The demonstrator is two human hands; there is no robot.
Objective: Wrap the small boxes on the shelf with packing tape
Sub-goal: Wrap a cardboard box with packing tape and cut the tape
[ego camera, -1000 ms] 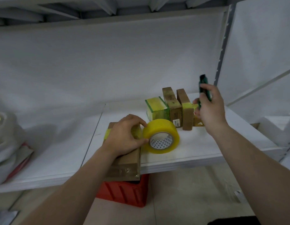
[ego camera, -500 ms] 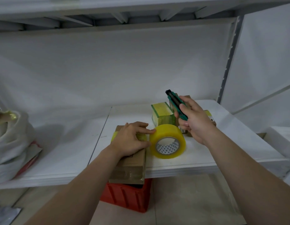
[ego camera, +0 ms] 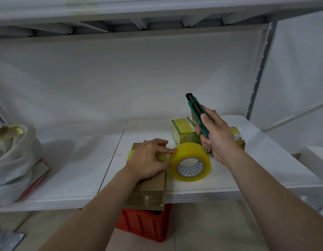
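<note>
A long brown cardboard box (ego camera: pixel 150 192) lies on the white shelf (ego camera: pixel 81 171), its near end jutting over the front edge. My left hand (ego camera: pixel 149 160) rests on top of the box, over a strip of yellow tape, fingertips touching the tape roll. The yellow packing tape roll (ego camera: pixel 191 164) stands on edge just right of the box. My right hand (ego camera: pixel 216 134) grips a green utility knife (ego camera: pixel 196 113) above the roll, its tip pointing up and away. Behind it stand several small taped boxes (ego camera: pixel 183 130).
A white plastic bag (ego camera: pixel 14 160) with contents sits at the shelf's left end. A red crate (ego camera: pixel 145 223) stands on the floor under the shelf. Another shelf board runs overhead, and a metal upright (ego camera: pixel 257 73) rises at the back right.
My right hand has brought the green knife from the small boxes at the right toward the tape roll and tilted it. My left hand stays on the box.
</note>
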